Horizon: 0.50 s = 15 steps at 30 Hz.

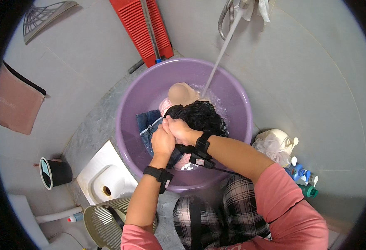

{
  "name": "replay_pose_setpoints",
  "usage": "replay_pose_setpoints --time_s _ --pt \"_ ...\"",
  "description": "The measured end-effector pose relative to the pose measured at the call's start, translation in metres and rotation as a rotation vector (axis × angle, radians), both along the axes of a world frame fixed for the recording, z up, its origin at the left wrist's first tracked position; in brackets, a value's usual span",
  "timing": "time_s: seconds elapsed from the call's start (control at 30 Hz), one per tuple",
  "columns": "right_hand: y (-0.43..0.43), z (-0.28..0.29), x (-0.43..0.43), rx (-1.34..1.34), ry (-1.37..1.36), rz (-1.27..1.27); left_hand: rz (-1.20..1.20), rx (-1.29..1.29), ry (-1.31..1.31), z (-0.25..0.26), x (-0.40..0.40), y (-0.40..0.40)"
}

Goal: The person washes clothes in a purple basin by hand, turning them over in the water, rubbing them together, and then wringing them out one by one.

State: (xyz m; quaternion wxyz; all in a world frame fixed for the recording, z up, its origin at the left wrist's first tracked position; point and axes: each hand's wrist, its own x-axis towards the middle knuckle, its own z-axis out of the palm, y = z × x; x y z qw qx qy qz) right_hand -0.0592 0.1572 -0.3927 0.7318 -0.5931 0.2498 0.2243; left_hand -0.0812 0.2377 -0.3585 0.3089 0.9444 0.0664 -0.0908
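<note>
My left hand (163, 140) and my right hand (179, 129) press together over the middle of a large purple plastic basin (127, 150). Their fingers are curled against each other, and whether any cloth is caught between them is hidden. Right beside my right hand lies a wet, bunched black garment (198, 117). Blue denim (148, 125) is under and left of my hands. Behind the black garment sits a beige moulded bra cup (179, 94), with pink checked cloth (165, 106) next to it. A stream of water (222, 53) falls into the basin and froths at the right.
A red plastic washboard (133, 22) and a metal pole (151, 31) lean behind the basin. To the left are a squat toilet (108, 182), a black bin (58, 172) and a slotted basket (97, 223). Pump bottles (298, 172) and a mesh bath puff (272, 148) stand right.
</note>
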Motion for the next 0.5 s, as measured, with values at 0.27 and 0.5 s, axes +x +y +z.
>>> replay_pose_setpoints --time_s 0.27,0.5 --pt "-0.006 -0.022 -0.003 -0.318 -0.109 0.262 0.035 -0.093 -0.142 -0.024 -0.011 0.004" --pt "-0.011 0.007 -0.005 0.119 0.085 0.146 0.099 -0.301 -0.308 -0.011 -0.024 0.001"
